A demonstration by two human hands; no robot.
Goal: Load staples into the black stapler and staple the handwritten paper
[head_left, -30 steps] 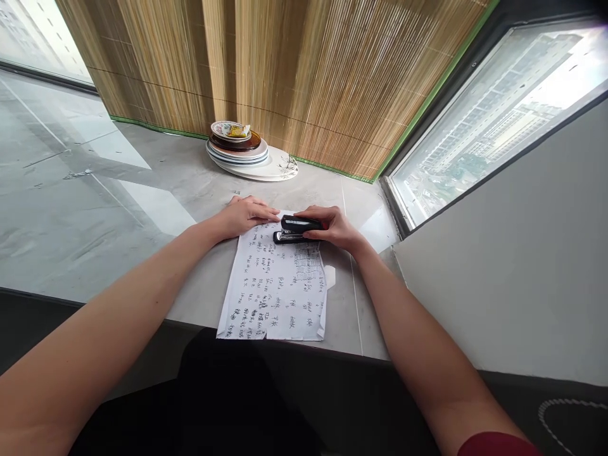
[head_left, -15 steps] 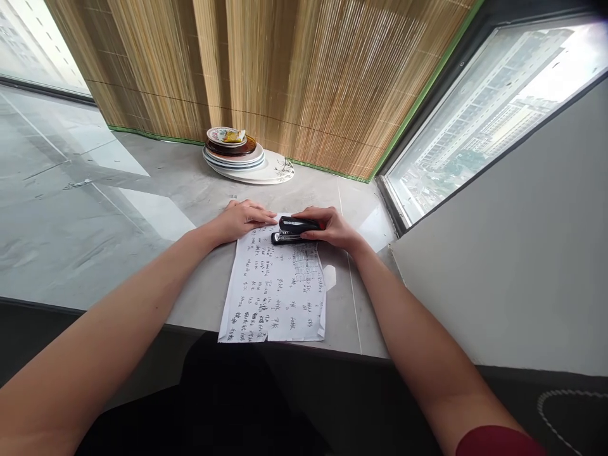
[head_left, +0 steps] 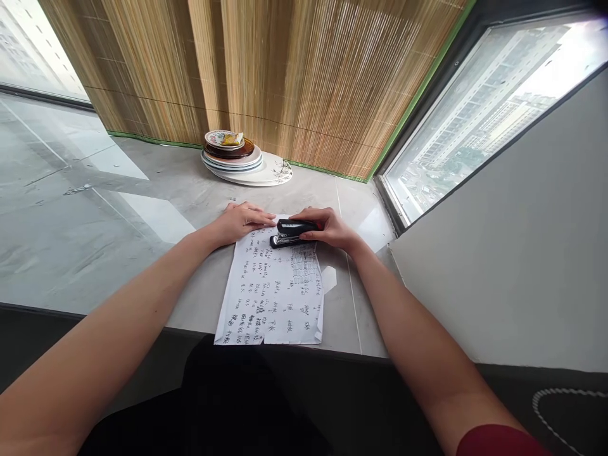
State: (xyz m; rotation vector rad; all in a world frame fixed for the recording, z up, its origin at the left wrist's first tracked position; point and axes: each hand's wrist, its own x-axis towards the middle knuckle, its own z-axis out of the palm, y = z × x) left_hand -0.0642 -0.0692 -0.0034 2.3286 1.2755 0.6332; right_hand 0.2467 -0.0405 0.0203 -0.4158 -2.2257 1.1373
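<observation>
A stack of white handwritten paper sheets lies on the grey marble counter, its near edge at the counter's front. My right hand grips a black stapler over the sheets' far edge. My left hand lies flat with fingers spread on the far left corner of the paper, its fingertips close to the stapler's left end.
A stack of plates with a yellow scrap on top stands at the back against a bamboo blind. A window runs along the right. A small white slip lies beside the paper's right edge.
The stapler's top arm has come down closer to its base over the paper's far edge. Both hands stay in place; the view has shifted slightly.
</observation>
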